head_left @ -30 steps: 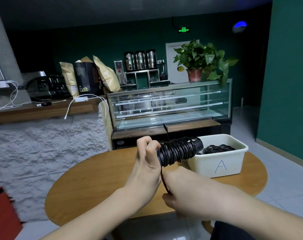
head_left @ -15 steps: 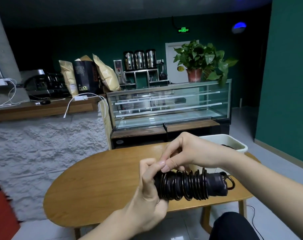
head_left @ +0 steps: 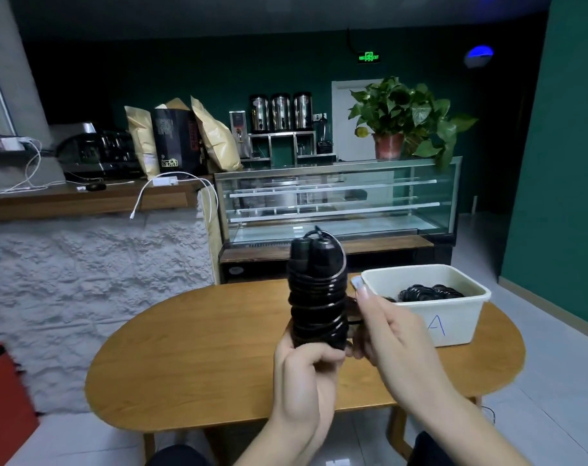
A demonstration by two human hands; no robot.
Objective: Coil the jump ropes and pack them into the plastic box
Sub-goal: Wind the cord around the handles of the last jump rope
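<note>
Step in hand looks like finishing the wrap: left hand [head_left: 306, 375] grips the bottom of the rope [head_left: 318, 297], held upright above the table [head_left: 198, 348] mid-width, w/ right hand [head_left: 386, 327] at its side, fingers curled, seemingly pinching the loose cord end. Next prob calls for tucking that end, then dropping the bundle in the box [head_left: 454, 317] at the table's far right edge, which already holds coiled rope. Right fingertips hidden behind the coil, so exact pinch unclear; box contents only partly seen.
</note>
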